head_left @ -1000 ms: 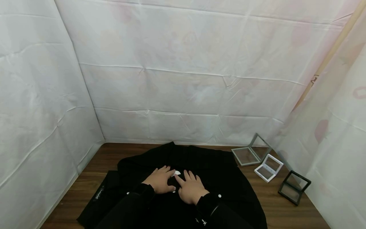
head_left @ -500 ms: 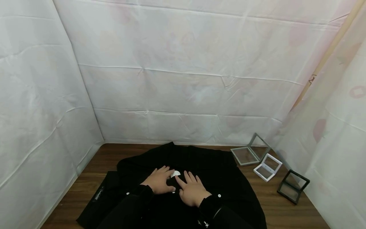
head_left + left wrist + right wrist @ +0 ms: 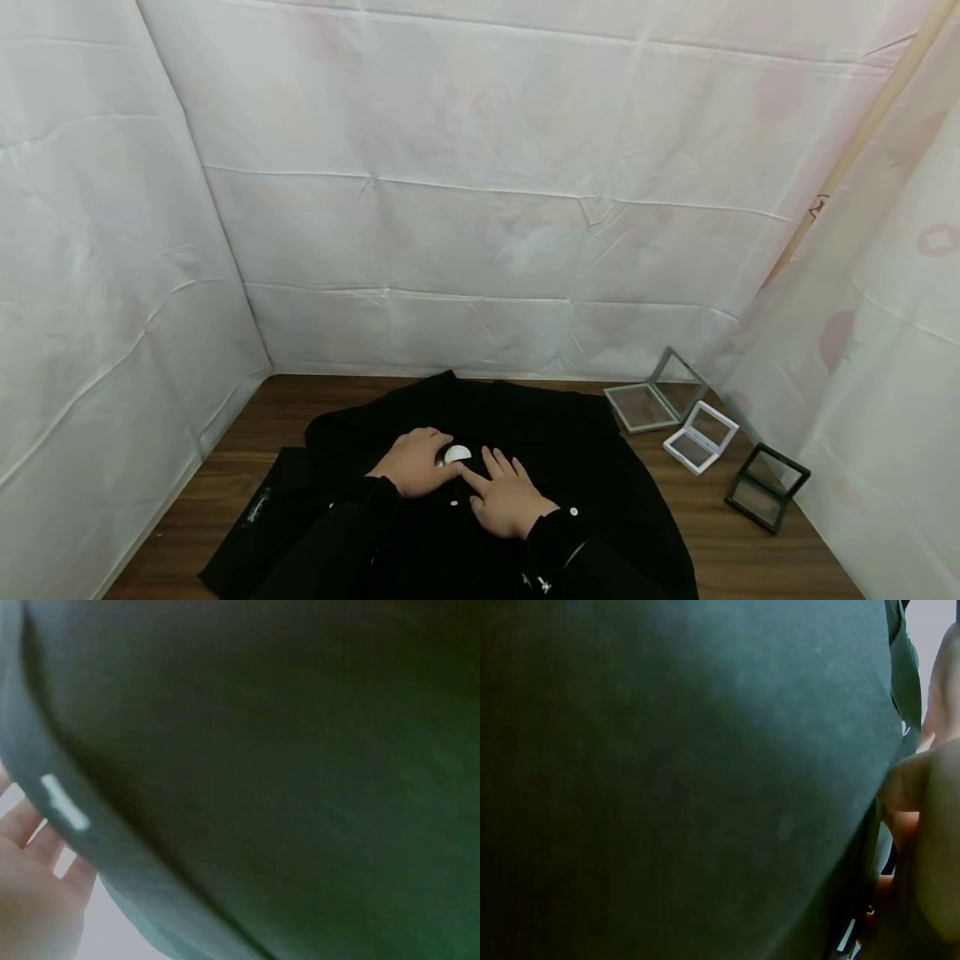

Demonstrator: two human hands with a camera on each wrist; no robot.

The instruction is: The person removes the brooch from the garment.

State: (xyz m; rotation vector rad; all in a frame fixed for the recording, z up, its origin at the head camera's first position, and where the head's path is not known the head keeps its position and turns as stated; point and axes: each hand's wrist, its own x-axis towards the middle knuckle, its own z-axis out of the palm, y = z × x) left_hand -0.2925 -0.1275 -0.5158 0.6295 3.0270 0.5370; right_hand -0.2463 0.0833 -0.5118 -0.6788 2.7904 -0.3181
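Observation:
In the head view a black shirt (image 3: pixel 555 442) lies spread over the table under both hands. Between the hands is a small round mirror (image 3: pixel 457 454) with a bright white half-round face and a dark edge. My left hand (image 3: pixel 417 462) holds it at its left side, fingers bent above and thumb below. My right hand (image 3: pixel 510 500) rests to the right, fingers extended, its index fingertip meeting the left thumb. Dark cloth (image 3: pixel 262 765) fills most of the left wrist view, leaving part of the left hand (image 3: pixel 37 877). Cloth (image 3: pixel 690 780) likewise covers most of the right wrist view.
A grey-framed open folding mirror (image 3: pixel 645 408), a white one (image 3: pixel 701 437) and a black one (image 3: pixel 767 487) stand at the right of the brown wooden table (image 3: pixel 232 467). White fabric walls (image 3: pixel 465 250) enclose the back and sides.
My left hand's fingers have bent and its thumb has moved right to the right index finger. More of the mirror's white face shows. The right hand has barely moved.

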